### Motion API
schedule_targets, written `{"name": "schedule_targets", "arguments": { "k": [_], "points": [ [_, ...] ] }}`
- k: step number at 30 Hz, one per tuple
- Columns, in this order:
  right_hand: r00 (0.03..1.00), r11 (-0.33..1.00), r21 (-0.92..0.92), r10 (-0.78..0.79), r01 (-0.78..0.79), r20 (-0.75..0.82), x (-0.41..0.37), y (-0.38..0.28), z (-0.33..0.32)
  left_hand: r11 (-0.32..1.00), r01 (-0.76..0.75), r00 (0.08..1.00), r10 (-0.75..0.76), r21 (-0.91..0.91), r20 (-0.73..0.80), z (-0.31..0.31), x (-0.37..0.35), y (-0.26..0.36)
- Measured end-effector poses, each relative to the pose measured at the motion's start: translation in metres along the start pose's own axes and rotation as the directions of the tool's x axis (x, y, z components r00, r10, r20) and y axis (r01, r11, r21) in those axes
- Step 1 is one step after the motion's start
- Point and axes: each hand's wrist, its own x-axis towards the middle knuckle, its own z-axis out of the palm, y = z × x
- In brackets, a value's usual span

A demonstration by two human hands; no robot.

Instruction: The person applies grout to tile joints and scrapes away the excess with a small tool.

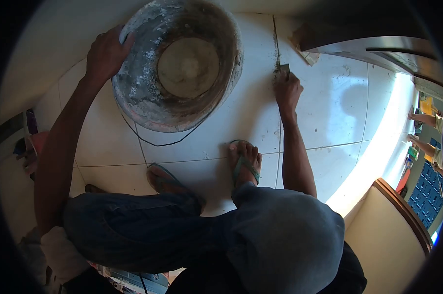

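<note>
Bare floor tiles (pixel 339 98) are lying open beyond the right hand (pixel 286 90); between it and the left hand (pixel 106 51) the cement-caked basin (pixel 143 93) is blocking passage, sandalled feet (pixel 245 164) crowding behind.

scraper (pixel 284 68) mostly hidden under right hand (pixel 286 90), basin (pixel 133 95) top cropped

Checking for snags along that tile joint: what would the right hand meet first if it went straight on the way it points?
The right hand, holding a scraper, points along the joint. That way looks free to the floor's far edge, the bucket off to one side; depth is unclear.
</note>
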Motion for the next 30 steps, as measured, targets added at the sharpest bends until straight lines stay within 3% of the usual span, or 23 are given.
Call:
{"name": "schedule_targets", "arguments": {
  "k": [2, 5, 8, 11, 13, 15, 17, 20, 21, 22, 25, 27, 30],
  "points": [
    [0.988, 0.990, 0.003, -0.140, 0.140, -0.061, 0.032, -0.007, 0.012, 1.000, -0.026, 0.999, 0.026, 0.003, 0.035, 0.006, 0.002, 0.001],
    [0.989, 0.990, -0.008, -0.142, 0.142, -0.029, 0.021, 0.000, 0.001, 1.000, -0.016, 0.996, 0.016, -0.004, -0.082, 0.008, -0.002, 0.001],
    [0.995, 0.992, -0.075, -0.101, 0.102, 0.026, 0.003, -0.003, -0.005, 1.000, 0.002, 1.000, -0.002, 0.029, -0.022, 0.000, 0.001, 0.002],
    [0.967, 0.969, -0.061, -0.243, 0.239, -0.073, 0.022, -0.007, 0.005, 0.998, 0.013, 0.998, -0.017, 0.060, 0.065, 0.003, 0.000, 0.005],
    [0.984, 0.985, -0.003, -0.170, 0.170, -0.059, 0.030, -0.006, 0.005, 0.996, -0.048, 0.993, 0.055, 0.071, -0.107, 0.010, -0.001, 0.000],
    [0.982, 0.985, 0.012, -0.172, 0.173, -0.076, 0.023, -0.005, 0.000, 0.998, -0.042, 0.994, 0.047, 0.045, -0.103, 0.012, -0.003, 0.001],
    [0.997, 0.997, 0.016, -0.075, 0.074, 0.015, 0.003, 0.005, -0.008, 0.999, -0.034, 0.993, 0.037, 0.027, -0.112, 0.008, 0.001, -0.004],
    [0.995, 0.995, 0.020, -0.097, 0.098, -0.035, 0.010, 0.002, -0.002, 0.998, -0.056, 0.994, 0.058, 0.024, -0.097, 0.011, 0.001, -0.002],
    [0.952, 0.954, -0.037, -0.298, 0.296, -0.074, 0.033, 0.007, 0.012, 0.999, -0.052, 0.996, 0.052, 0.006, -0.074, 0.010, 0.002, -0.002],
    [0.989, 0.989, -0.019, -0.143, 0.144, 0.027, 0.038, -0.013, -0.004, 0.999, -0.046, 0.998, 0.046, -0.010, -0.054, 0.009, 0.002, -0.003],
    [0.967, 0.968, 0.001, -0.252, 0.252, -0.038, 0.030, 0.004, 0.000, 0.999, -0.041, 0.997, 0.043, 0.025, -0.067, 0.007, 0.001, -0.001],
    [0.994, 0.995, -0.006, -0.104, 0.104, 0.024, 0.010, 0.004, -0.011, 0.999, -0.020, 0.999, 0.021, 0.030, -0.047, 0.004, 0.001, 0.003],
    [0.990, 0.990, 0.023, -0.137, 0.138, -0.031, 0.015, 0.000, -0.003, 0.998, -0.012, 1.000, 0.012, 0.059, -0.002, 0.006, 0.003, -0.002]
  ]
}}
